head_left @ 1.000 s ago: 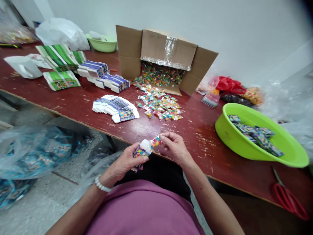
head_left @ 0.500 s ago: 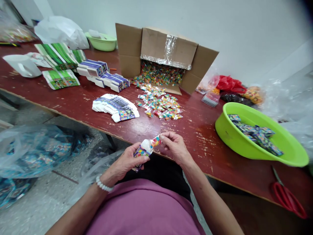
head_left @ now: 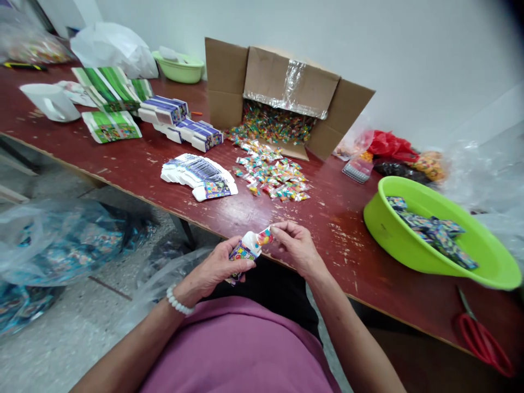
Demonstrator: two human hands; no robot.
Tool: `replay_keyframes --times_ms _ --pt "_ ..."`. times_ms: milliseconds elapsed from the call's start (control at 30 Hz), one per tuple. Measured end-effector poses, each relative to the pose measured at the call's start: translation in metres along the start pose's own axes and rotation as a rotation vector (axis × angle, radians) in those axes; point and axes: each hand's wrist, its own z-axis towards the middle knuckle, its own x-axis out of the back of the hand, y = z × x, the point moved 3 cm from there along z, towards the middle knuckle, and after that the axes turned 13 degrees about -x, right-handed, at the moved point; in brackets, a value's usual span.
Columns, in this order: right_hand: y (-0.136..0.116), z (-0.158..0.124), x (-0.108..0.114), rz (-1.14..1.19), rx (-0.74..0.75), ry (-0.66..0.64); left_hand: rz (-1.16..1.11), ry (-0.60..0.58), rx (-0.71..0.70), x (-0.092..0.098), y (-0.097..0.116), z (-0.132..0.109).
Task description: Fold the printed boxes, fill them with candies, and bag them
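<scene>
My left hand (head_left: 219, 267) grips a small colourful carton (head_left: 245, 252) with its white flap open, held just below the table's front edge. My right hand (head_left: 295, 245) pinches a small candy packet (head_left: 265, 236) at the carton's open mouth. A fanned stack of flat cartons (head_left: 199, 176) lies on the red table (head_left: 164, 164) ahead of my left hand. Loose candy packets (head_left: 272, 177) spill from a tipped cardboard box (head_left: 282, 93). A lime green basin (head_left: 429, 234) at the right holds several filled cartons (head_left: 434, 229).
Red-handled scissors (head_left: 483, 338) lie near the table's right front edge. Blue and green carton stacks (head_left: 180, 123), a white jug (head_left: 51, 101), a pale green bowl (head_left: 180, 68) and plastic bags sit at the back. A clear bag of packs (head_left: 61, 240) lies on the floor at left.
Both hands hold the same grip on the carton and packet. The view has shifted slightly, so the table's things sit a little further right and lower.
</scene>
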Motion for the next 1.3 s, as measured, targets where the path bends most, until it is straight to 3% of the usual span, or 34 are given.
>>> replay_keyframes --times_ms 500,967,1200,1300 --pt "-0.001 0.001 0.000 -0.089 0.061 0.038 -0.068 0.007 -0.010 0.001 0.001 0.001" --pt "0.005 -0.001 -0.006 -0.051 0.002 -0.032 -0.050 0.025 -0.005 0.003 0.002 0.001" --pt "0.005 -0.012 -0.013 -0.182 0.098 -0.073 -0.067 0.001 -0.029 -0.001 0.001 0.003" --pt "0.005 -0.013 -0.014 -0.139 0.069 -0.100 -0.102 0.034 -0.046 -0.002 0.003 0.003"
